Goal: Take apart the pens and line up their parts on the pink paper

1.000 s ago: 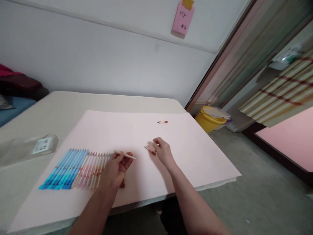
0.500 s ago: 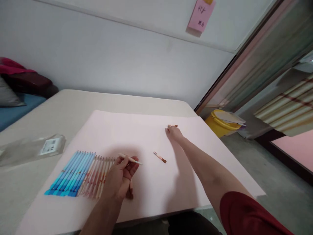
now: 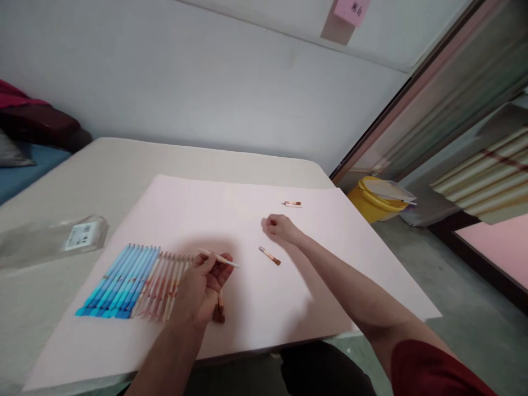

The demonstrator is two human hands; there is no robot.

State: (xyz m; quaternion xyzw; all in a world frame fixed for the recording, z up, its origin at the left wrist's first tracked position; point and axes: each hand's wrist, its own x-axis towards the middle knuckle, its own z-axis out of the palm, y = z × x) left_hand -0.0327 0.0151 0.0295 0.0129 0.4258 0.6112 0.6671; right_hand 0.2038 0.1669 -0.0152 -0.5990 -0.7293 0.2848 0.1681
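Note:
My left hand (image 3: 209, 278) pinches a pale cream pen barrel (image 3: 218, 257) between thumb and fingers, tilted down to the right. My right hand (image 3: 280, 226) is over the middle of the pink sheet, its fingers pressed together; whatever they may hold is hidden. Beyond it lies a pen part with a dark tip and a brown end (image 3: 292, 203). Nearer is a clear pen cap with a brown end (image 3: 270, 256). Under my left wrist a brown-ended piece (image 3: 219, 312) is partly covered. To the left lie rows of blue pens (image 3: 121, 280) and pinkish cream pens (image 3: 159, 286), some hidden by my hand.
The pink sheet (image 3: 223, 203) covers much of the pale table (image 3: 124, 159). A clear plastic bag with a white label (image 3: 80, 235) lies at the left. Behind the table is a white wall (image 3: 185, 82). A yellow bucket (image 3: 369, 203) stands off the right corner.
My right hand has drawn back toward me and to the left, away from the dark-tipped pen part, which is now uncovered. The left hand keeps the barrel in nearly the same place.

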